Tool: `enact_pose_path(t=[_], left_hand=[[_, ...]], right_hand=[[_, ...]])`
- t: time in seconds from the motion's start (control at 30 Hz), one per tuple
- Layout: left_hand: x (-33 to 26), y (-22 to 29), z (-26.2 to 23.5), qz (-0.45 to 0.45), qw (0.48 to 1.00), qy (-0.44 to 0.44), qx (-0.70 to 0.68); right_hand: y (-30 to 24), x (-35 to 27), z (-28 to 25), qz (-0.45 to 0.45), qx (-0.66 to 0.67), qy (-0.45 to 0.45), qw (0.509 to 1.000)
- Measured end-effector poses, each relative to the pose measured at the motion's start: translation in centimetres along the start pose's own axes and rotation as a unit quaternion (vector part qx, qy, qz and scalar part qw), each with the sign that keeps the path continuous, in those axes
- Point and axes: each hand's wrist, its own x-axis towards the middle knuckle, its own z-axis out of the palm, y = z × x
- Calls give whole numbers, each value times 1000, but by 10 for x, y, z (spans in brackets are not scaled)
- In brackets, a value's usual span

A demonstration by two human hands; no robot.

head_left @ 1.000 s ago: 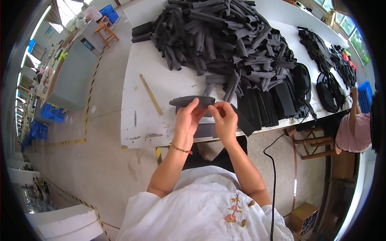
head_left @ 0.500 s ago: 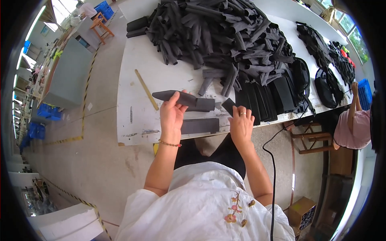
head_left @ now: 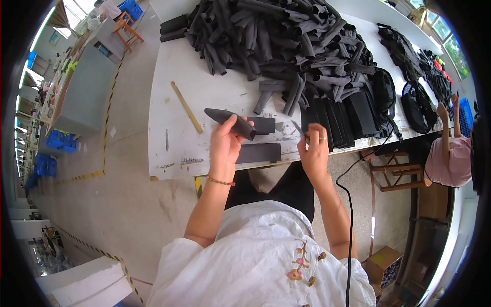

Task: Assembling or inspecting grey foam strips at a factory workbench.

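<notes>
My left hand (head_left: 225, 146) is closed round a dark grey fabric sleeve (head_left: 217, 114), thumb on top, its tapered end pointing left. In my right hand (head_left: 314, 153), thumb and fingers pinch a small dark flat piece (head_left: 297, 127), seen nearly edge-on, just right of the sleeve. Beneath and beyond my left hand a dark folded piece (head_left: 265, 126) lies on the white table (head_left: 171, 146). Nearer the front edge is another flat dark strip (head_left: 261, 153), partly covered by my left hand. A large heap of rolled dark sleeves (head_left: 266, 38) fills the table's far part.
A yellowish flat stick (head_left: 186, 107) lies at left on the table. Black flat panels (head_left: 332, 123) and a black mesh bag (head_left: 417, 110) are at right. A black cable (head_left: 349, 215) hangs past my right arm. Another person (head_left: 447, 158) sits at right, arms raised.
The sleeve in my left hand has turned, its right end now lower and nearer me. My right hand has shifted slightly right, and its piece has tilted from flat-facing to edge-on.
</notes>
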Motion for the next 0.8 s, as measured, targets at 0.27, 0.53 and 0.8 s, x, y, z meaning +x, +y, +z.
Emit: enact_pose_path(t=[0.27, 0.53, 0.8], left_hand=[[0, -6, 13, -27, 1000, 13, -3], [4, 1, 10, -32, 999, -33, 4], [6, 1, 8, -29, 999, -25, 11]], right_hand=[[-35, 18, -31, 42, 187, -192, 963], [-51, 16, -43, 6, 191, -181, 965], [-60, 23, -45, 53, 260, -105, 958]])
